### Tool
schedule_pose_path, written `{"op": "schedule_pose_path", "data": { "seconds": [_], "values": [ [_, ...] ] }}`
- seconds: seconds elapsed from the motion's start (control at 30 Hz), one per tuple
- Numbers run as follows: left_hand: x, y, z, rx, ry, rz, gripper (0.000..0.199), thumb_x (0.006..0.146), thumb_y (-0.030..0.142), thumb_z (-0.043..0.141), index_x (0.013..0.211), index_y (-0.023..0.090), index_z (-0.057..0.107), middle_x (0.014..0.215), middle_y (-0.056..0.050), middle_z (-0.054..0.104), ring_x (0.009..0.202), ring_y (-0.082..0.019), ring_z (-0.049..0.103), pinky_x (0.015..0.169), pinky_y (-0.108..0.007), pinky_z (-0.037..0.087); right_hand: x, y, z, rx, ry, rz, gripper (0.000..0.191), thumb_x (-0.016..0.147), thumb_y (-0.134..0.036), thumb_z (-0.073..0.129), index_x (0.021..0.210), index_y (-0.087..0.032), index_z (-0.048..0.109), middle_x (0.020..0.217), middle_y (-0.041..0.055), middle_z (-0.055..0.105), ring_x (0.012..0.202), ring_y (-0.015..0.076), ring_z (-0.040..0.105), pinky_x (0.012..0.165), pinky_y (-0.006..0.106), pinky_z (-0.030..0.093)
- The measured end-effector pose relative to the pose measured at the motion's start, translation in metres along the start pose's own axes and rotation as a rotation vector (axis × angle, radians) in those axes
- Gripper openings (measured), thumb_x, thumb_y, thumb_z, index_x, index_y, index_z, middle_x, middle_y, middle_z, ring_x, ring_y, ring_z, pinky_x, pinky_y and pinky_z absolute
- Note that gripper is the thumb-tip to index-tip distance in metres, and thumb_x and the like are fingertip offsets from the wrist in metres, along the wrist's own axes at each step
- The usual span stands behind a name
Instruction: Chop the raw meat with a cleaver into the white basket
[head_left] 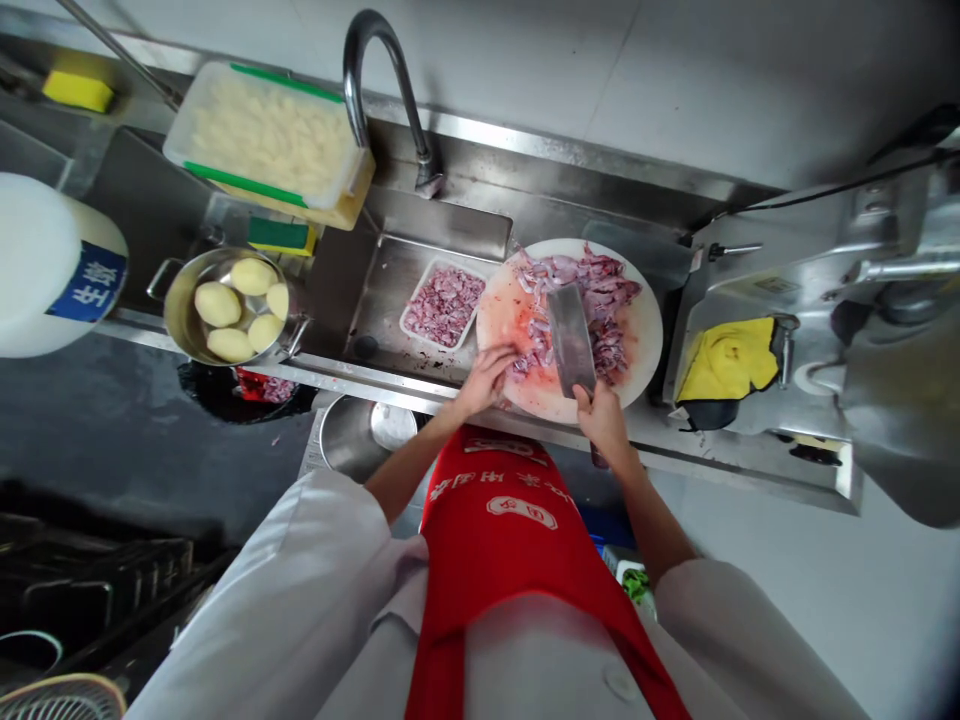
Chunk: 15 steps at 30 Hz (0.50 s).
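Note:
A round white cutting board [641, 350] carries strips and chopped pieces of pinkish-purple raw meat [611, 285]; its exact kind is unclear. My right hand [602, 415] is wrapped round the handle of a cleaver [571, 335], whose broad blade lies over the meat at the middle of the board. At the board's lower left edge, my left hand [486, 380] has its fingers bent and close together, fingertips on a few small pieces left of the blade. Just left of the board, a white plastic tray [405, 325] holds finely chopped meat.
The board and tray sit over a steel sink [352, 290] with a curved faucet [375, 30]. Leftward are a pot [176, 310] of peeled potatoes, a lidded container [270, 130], a sponge [281, 236] and a white tub [37, 260]. A steel machine with a yellow cloth [727, 360] stands right.

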<state>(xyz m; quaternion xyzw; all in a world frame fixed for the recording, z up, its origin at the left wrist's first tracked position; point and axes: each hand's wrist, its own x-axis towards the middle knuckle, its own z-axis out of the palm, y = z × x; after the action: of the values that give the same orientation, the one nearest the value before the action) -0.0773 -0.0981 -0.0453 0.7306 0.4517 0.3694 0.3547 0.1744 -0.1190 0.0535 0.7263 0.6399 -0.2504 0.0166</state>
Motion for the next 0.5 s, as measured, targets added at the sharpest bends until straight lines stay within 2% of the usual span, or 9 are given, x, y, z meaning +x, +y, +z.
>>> {"op": "schedule_pose_path", "data": {
  "seconds": [0.07,0.13,0.2,0.23,0.27,0.33,0.43,0.5],
  "values": [
    [0.026,-0.011,-0.016,0.08,-0.163,0.084,0.047,0.083,0.012,0.061,0.127,0.026,0.067,0.133,-0.01,0.06,0.133,-0.03,0.048,0.113,-0.049,0.038,-0.009,0.021,0.001,0.02,0.034,0.023,0.032,0.1,-0.035,0.041,0.112,-0.012,0.059,0.095,0.0191,0.071,0.093,0.0307,0.066,0.076,0.033,0.045],
    [0.047,-0.02,-0.027,0.107,-0.33,0.157,0.042,0.077,0.014,0.068,0.117,0.027,0.071,0.124,-0.008,0.063,0.125,-0.029,0.053,0.11,-0.045,0.039,-0.018,0.036,0.005,0.053,0.05,0.029,0.032,0.099,-0.037,0.041,0.111,-0.012,0.058,0.096,0.0188,0.07,0.094,0.0306,0.065,0.076,0.033,0.044],
    [0.055,-0.025,-0.029,0.115,-0.422,0.192,0.031,0.077,0.018,0.071,0.107,0.026,0.073,0.111,-0.008,0.065,0.112,-0.027,0.058,0.106,-0.042,0.042,-0.026,0.045,0.009,0.08,0.052,0.047,0.032,0.099,-0.037,0.04,0.11,-0.012,0.058,0.095,0.0184,0.07,0.094,0.0304,0.065,0.075,0.033,0.044],
    [0.053,-0.025,-0.027,0.12,-0.425,0.183,0.026,0.079,0.019,0.07,0.104,0.025,0.072,0.106,-0.007,0.064,0.107,-0.026,0.058,0.104,-0.041,0.043,-0.029,0.047,0.011,0.088,0.048,0.064,0.031,0.099,-0.036,0.04,0.109,-0.013,0.058,0.094,0.0182,0.07,0.092,0.0304,0.065,0.075,0.033,0.044],
    [0.047,-0.023,-0.023,0.126,-0.397,0.156,0.021,0.081,0.019,0.068,0.101,0.024,0.072,0.101,-0.008,0.064,0.103,-0.026,0.058,0.102,-0.04,0.045,-0.031,0.048,0.013,0.095,0.043,0.079,0.031,0.099,-0.036,0.04,0.108,-0.013,0.058,0.093,0.018,0.07,0.091,0.0304,0.065,0.074,0.033,0.043],
    [0.028,-0.015,-0.01,0.144,-0.269,0.055,0.017,0.086,0.019,0.062,0.1,0.021,0.071,0.098,-0.009,0.062,0.099,-0.026,0.058,0.098,-0.039,0.047,-0.033,0.048,0.015,0.107,0.035,0.103,0.031,0.099,-0.037,0.039,0.109,-0.013,0.058,0.093,0.0177,0.07,0.09,0.0303,0.065,0.074,0.033,0.043],
    [0.0,0.003,0.011,0.17,-0.026,-0.129,0.023,0.089,0.017,0.058,0.11,0.019,0.07,0.104,-0.011,0.061,0.1,-0.026,0.058,0.093,-0.038,0.049,-0.03,0.042,0.015,0.128,0.035,0.099,0.033,0.1,-0.037,0.038,0.112,-0.013,0.057,0.094,0.0175,0.07,0.09,0.03,0.065,0.074,0.033,0.042],
    [-0.011,0.013,0.019,0.143,0.084,-0.202,0.03,0.089,0.018,0.061,0.118,0.019,0.068,0.11,-0.011,0.06,0.1,-0.025,0.059,0.091,-0.036,0.05,-0.027,0.038,0.014,0.129,0.038,0.082,0.035,0.1,-0.037,0.037,0.116,-0.012,0.057,0.096,0.0179,0.07,0.091,0.03,0.065,0.075,0.033,0.042]
  ]
}}
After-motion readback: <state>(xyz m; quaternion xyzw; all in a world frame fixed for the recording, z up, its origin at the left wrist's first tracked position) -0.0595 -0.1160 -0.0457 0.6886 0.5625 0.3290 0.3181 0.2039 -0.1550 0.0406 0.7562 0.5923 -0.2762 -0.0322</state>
